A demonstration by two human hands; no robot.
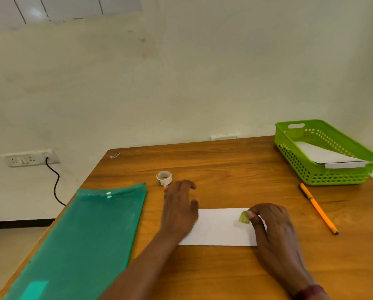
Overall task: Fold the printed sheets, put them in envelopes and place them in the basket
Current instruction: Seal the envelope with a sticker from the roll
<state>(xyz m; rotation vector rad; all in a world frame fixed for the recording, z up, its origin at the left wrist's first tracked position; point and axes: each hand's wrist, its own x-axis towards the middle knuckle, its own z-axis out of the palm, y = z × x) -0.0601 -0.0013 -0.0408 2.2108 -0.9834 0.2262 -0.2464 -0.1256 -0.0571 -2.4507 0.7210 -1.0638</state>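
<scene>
A white envelope [219, 227] lies flat on the wooden table [224, 165] in front of me. My right hand [274, 230] rests on its right end and pinches a small greenish piece of tape [244, 218] against it. My left hand [180, 208] stretches over the envelope's left end, fingers straight, with the fingertips close to a small white tape roll [164, 178]. The green basket [326, 152] stands at the far right corner and holds white envelopes [330, 158].
A translucent green plastic folder [90, 241] lies along the table's left side. An orange pencil [318, 208] lies to the right of the envelope. A wall socket strip with a black cable [54, 180] is on the left wall.
</scene>
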